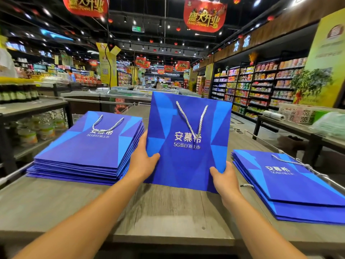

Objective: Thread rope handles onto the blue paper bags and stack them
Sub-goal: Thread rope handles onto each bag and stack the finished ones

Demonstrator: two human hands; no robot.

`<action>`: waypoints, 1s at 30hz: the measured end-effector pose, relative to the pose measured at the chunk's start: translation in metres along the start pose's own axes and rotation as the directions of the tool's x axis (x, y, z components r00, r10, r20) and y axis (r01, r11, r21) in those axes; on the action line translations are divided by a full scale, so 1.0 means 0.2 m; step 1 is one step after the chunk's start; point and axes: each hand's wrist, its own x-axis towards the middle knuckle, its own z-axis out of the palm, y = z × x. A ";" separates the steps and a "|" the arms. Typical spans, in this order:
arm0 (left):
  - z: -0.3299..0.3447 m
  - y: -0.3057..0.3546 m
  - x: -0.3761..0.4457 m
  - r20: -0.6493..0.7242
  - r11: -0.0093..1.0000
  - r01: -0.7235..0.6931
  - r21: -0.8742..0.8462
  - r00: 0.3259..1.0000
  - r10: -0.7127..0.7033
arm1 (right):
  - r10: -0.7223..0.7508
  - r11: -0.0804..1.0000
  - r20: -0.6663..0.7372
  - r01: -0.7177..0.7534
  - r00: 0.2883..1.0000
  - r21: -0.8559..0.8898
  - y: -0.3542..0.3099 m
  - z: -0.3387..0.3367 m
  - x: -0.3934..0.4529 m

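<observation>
I am holding one blue bag (pixel 187 141) upright above the grey surface (pixel 168 212), my left hand (pixel 143 163) pinching its left edge and my right hand (pixel 224 179) gripping its lower right corner, the two hands well apart; its rope handle (pixel 192 118) is hanging loose down the front face; the tall stack (pixel 87 146) is lying to my left and the shorter pile (pixel 287 186) to my right, its own rope trailing off the near edge; I am judging this bag threaded and bound for the tall stack, though I cannot tell whether the knots behind the paper are holding; the risks I am watching are the dangling loop snagging as the bag goes flat, my thin edge grips letting the paper twist or crease, and a careless landing nudging the stack, whose edges are already fanning out, so that it slides toward the surface's left rim.
</observation>
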 end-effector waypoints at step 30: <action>-1.15 -0.41 0.44 -0.015 0.692 0.057 0.720 0.998 -0.067 | -0.281 0.874 0.300 0.372 0.912 -0.313 -0.59 1.16 -0.24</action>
